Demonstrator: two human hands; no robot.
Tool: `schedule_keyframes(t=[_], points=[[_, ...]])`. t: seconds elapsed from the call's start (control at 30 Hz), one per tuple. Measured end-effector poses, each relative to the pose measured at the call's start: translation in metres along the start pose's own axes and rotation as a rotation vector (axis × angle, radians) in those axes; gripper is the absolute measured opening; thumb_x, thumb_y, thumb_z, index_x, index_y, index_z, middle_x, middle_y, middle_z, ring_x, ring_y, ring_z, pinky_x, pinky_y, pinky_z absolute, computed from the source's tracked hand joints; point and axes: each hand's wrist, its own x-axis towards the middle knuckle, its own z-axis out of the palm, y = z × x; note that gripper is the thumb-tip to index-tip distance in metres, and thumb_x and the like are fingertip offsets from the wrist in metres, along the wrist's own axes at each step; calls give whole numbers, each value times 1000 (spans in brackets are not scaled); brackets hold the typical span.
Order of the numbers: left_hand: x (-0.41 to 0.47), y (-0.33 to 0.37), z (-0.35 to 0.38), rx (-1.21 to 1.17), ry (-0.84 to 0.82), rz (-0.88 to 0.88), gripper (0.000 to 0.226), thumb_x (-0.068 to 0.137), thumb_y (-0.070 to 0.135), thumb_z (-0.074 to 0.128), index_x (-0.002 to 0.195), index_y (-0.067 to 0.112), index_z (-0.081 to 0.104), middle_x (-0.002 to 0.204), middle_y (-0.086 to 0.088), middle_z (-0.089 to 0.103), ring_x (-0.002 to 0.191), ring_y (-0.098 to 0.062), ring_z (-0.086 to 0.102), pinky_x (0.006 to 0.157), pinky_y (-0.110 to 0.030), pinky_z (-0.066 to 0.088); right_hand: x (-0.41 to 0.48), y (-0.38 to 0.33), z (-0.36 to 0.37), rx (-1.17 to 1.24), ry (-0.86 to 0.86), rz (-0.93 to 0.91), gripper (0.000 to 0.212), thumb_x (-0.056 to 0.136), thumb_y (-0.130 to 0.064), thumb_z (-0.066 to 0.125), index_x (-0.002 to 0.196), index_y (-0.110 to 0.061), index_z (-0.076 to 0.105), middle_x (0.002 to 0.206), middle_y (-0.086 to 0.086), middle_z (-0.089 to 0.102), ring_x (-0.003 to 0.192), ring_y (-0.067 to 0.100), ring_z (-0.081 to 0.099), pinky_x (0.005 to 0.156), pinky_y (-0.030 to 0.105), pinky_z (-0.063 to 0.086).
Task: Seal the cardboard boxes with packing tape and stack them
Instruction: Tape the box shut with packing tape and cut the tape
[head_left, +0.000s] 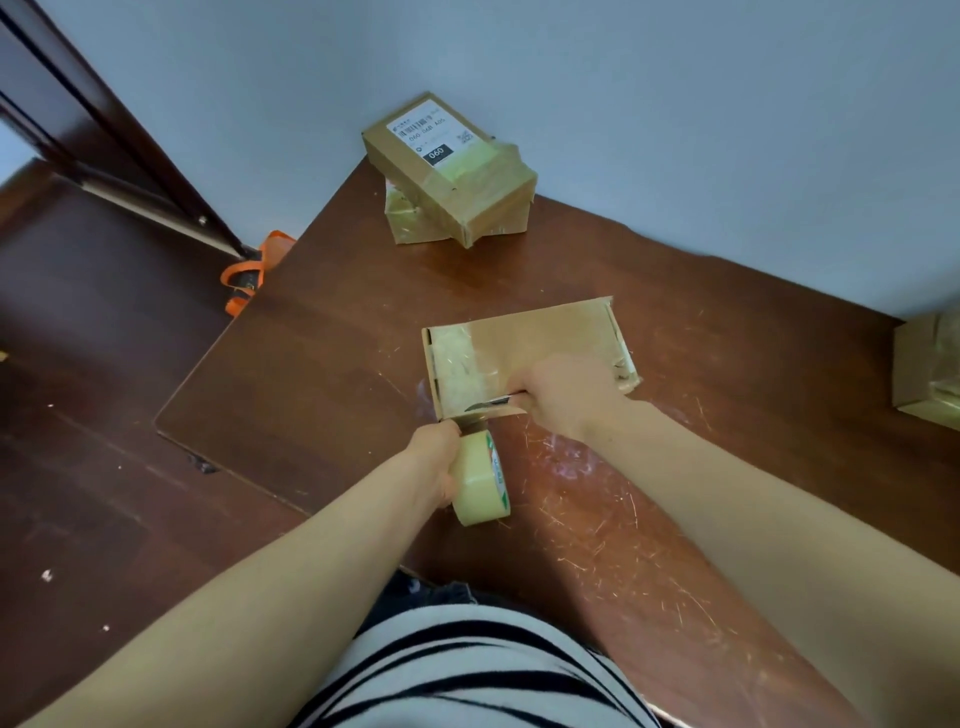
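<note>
A flat cardboard box (524, 348) lies in the middle of the brown table (322, 364), its left part covered with clear tape. My left hand (436, 460) grips a roll of packing tape (480, 478) just in front of the box's near edge, a strip running from the roll up to the box. My right hand (569, 395) rests on the box's near right part and holds a small blade (488, 404) pointing left at the strip. Two taped boxes (452, 171) are stacked at the table's far corner, the top one bearing a white label.
Another taped cardboard box (927, 369) sits at the table's right edge, partly cut off. An orange strap or bag (249, 273) lies on the floor by the table's left corner. A dark door frame (98, 130) stands at the far left. The wall closes the far side.
</note>
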Motion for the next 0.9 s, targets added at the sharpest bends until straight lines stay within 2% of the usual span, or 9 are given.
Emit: schedule_keyframes(t=[0.1,0.17,0.27,0.33,0.47,0.63,0.77,0.87,0.9], points=[[-1,1,0,7,3,8,23,101,9,36,84,9,52,73,-10,55,61,-24,53,53,-37,44,9,-8,-1,-90,-45,-14,18,93,-14,47,87,-22,62,79,-3,55,82,24,58,50,24,28],[2,0,0,14,18,9,21,100,9,37,85,9,51,75,-11,55,62,-24,53,54,-36,44,11,-15,-4,-156,-80,-23,19,90,-7,48,84,-20,60,71,-4,47,75,23,53,48,23,24],[3,0,0,15,20,18,19,99,8,37,89,8,53,76,-11,55,63,-25,53,54,-36,44,12,-27,-10,-246,-121,-56,26,85,3,48,67,-14,42,64,-3,36,65,21,44,52,24,28],[4,0,0,19,12,18,21,99,7,37,86,7,54,75,-12,56,63,-25,54,55,-37,44,14,-35,-12,-286,-123,-76,34,84,5,49,62,-15,32,64,-3,33,69,21,44,59,26,33],[2,1,-1,14,2,29,22,97,5,39,81,8,55,73,-12,56,63,-26,54,58,-37,46,20,-45,-3,-349,-158,-136,32,85,5,50,64,-15,36,64,-3,33,73,19,44,49,23,20],[4,2,-3,20,16,46,17,96,3,41,91,5,57,73,-12,57,62,-26,55,57,-37,47,21,-43,-2,-330,-132,-133,32,85,4,50,63,-14,35,64,-3,34,75,21,45,61,27,32],[5,6,-3,60,26,28,18,97,4,42,89,8,57,72,-10,58,61,-25,55,55,-36,46,14,-30,2,-322,-102,-107,19,85,4,50,84,-15,51,79,-2,46,78,22,49,64,29,34],[6,9,-6,69,48,19,21,99,7,40,83,10,54,71,-9,56,59,-24,54,52,-36,44,7,-8,8,-264,-104,-22,25,82,7,48,67,-10,39,69,-3,40,67,21,46,54,25,31],[7,10,-7,76,51,16,20,99,8,40,84,10,54,72,-9,56,60,-23,54,52,-36,44,4,2,11,-208,-101,25,26,83,5,48,65,-12,40,67,-2,41,68,23,47,53,23,29]])
